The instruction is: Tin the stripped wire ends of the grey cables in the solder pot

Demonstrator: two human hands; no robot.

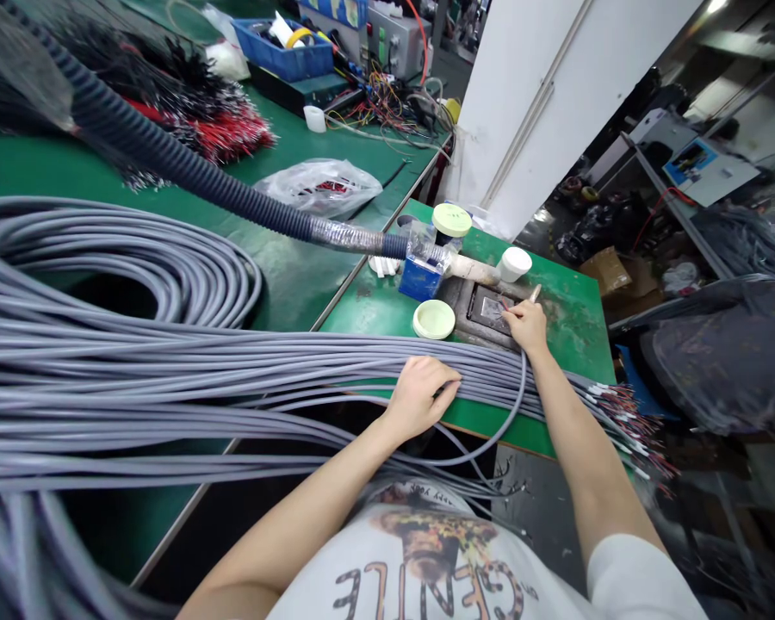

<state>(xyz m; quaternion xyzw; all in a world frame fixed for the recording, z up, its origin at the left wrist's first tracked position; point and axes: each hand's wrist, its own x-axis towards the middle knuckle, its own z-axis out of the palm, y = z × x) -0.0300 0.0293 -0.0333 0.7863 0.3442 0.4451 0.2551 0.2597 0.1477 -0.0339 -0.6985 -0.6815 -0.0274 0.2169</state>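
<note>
My right hand [528, 325] pinches the end of a grey cable, with its thin wires over a small square metal pot [492, 308] that has a shiny silvery surface. From this hand the held cable [515, 412] loops down and back to the left. My left hand [421, 394] lies on the wide bundle of grey cables [336, 351], its fingers curled and thumb close to the index finger; whatever may be in them is hidden. Stripped cable ends [626, 422] with red, black and white wires fan out right of my right forearm.
A ribbed hose [232, 189] crosses above the bench to a nozzle beside the pot, near a blue box [419, 277]. Around the pot stand a pale shallow dish [434, 319], a white cup [515, 263] and a round-lidded jar [452, 220]. Coiled cable [220, 267] lies left.
</note>
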